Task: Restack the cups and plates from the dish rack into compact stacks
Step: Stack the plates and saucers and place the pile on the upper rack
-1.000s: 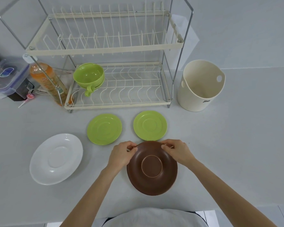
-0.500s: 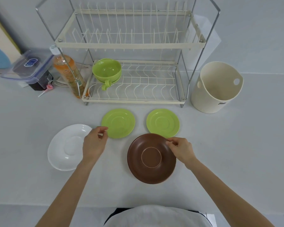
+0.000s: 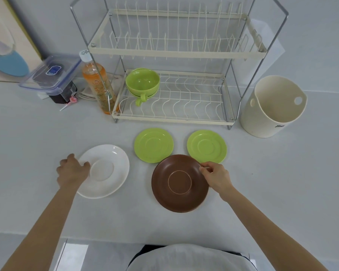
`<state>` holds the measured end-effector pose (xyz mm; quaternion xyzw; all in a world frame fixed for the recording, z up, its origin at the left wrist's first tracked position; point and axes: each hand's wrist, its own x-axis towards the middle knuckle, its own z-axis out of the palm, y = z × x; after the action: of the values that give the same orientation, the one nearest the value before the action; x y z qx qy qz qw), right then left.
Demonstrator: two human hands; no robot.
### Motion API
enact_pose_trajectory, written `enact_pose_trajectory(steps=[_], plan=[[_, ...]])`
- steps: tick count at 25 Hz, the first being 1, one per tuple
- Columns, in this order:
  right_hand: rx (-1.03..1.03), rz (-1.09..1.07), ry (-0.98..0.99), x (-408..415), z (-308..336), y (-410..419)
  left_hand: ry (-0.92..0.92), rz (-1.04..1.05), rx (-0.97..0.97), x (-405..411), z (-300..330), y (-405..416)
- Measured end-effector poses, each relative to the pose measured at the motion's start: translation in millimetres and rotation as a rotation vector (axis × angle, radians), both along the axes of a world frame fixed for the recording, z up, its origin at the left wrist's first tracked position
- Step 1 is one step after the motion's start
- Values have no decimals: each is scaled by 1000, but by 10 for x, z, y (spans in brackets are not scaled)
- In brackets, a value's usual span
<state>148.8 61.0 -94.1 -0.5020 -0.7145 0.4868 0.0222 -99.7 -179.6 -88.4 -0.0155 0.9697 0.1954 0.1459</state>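
Observation:
A brown plate (image 3: 179, 182) lies upside down on the counter, and my right hand (image 3: 215, 176) pinches its right rim. My left hand (image 3: 72, 171) grips the left rim of a white plate (image 3: 106, 171) lying left of the brown one. Two green saucers sit flat just behind them, one (image 3: 154, 145) on the left, the other (image 3: 206, 146) on the right. Two nested green cups (image 3: 142, 83) rest at the left end of the dish rack's lower shelf (image 3: 174, 119). The rack's upper shelf holds nothing.
A cream bucket (image 3: 272, 108) stands to the right of the rack. To the rack's left are an orange drink bottle (image 3: 97, 83), a clear lidded box (image 3: 51, 74) and a few flat things behind the bottle. The counter's front edge runs close to my body.
My left hand left the brown plate, moved left and took hold of the white plate's rim. My right hand stays on the brown plate's right rim.

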Motion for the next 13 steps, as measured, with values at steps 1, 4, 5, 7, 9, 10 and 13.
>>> enact_pose_trajectory(steps=[1, 4, 5, 7, 9, 10, 13], plan=[[-5, -8, 1, -1, -4, -1, -15, -1, 19, -12, -39, -30], [-15, -24, -1, 7, -26, 0, -13, 5, 49, 14, -90, -77], [-10, -24, -6, 12, -29, -2, -11, 14, 62, 18, -93, -84], [-1, -19, -5, 15, -30, -9, -16, 27, 99, 21, -103, -109], [1, -21, 1, 17, -33, -16, -64, 78, 213, 33, -104, -140], [3, -23, 4, 22, -35, -19, -113, 131, 315, 48, -103, -149], [-1, -23, 13, 29, -43, -26, -253, 284, 582, 164, -67, -153]])
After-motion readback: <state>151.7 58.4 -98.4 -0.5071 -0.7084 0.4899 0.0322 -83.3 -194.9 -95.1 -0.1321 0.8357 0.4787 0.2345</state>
